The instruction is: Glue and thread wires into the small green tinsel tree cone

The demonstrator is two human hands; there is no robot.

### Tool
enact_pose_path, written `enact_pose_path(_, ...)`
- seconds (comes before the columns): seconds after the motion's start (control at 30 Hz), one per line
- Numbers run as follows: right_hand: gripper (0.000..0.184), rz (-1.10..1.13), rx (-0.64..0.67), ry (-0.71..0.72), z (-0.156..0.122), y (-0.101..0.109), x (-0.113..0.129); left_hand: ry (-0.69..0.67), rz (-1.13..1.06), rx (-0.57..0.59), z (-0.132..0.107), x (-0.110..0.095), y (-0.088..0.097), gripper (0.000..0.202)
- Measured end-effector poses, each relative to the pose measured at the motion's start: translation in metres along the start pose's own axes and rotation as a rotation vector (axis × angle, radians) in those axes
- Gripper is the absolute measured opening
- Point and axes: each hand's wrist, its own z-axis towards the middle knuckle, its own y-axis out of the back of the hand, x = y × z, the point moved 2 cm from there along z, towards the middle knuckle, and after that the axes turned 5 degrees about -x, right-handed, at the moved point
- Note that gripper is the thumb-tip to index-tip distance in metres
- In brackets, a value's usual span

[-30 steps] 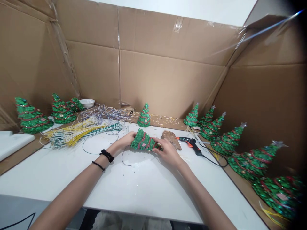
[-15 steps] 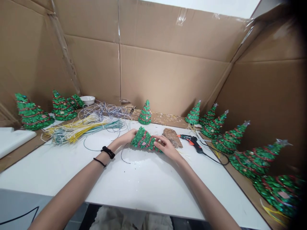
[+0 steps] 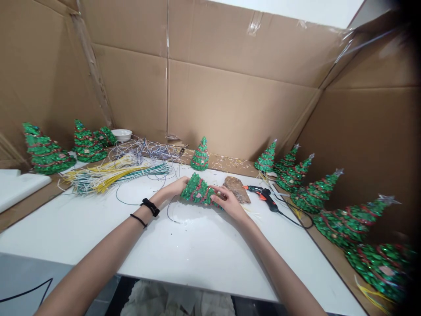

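A small green Christmas tree [image 3: 196,189] with red garlands lies tilted on its side just above the white table, held between both hands. My left hand [image 3: 180,186] is closed at the tree's left end, its fingers mostly hidden behind it. At the other end, my right hand [image 3: 228,201] grips the tree with thumb and fingers around its narrower part. A thin dark wire [image 3: 169,215] curves down onto the table beside the left hand. Close to the right hand lie a brown glue-stained pad [image 3: 236,188] and a black and orange glue gun [image 3: 265,195].
Star-topped trees [image 3: 317,193] line the right edge, their cardboard strip reaching forward. A bundle of yellow, white and green wires [image 3: 112,175] lies at left. One tree [image 3: 199,153] stands at the back; others [image 3: 48,151] stand far left near a white bowl [image 3: 122,135].
The camera view has shifted slightly. Both hands keep hold of the tree in nearly the same pose.
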Motion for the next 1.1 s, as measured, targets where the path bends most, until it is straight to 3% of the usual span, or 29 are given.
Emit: enact_pose_path(1.1, 0.037, -0.079, -0.108, 0.056, 0.0, -0.007, -0.004, 0.057, 0.057, -0.08, -0.002, -0.004, 0.001, 0.02)
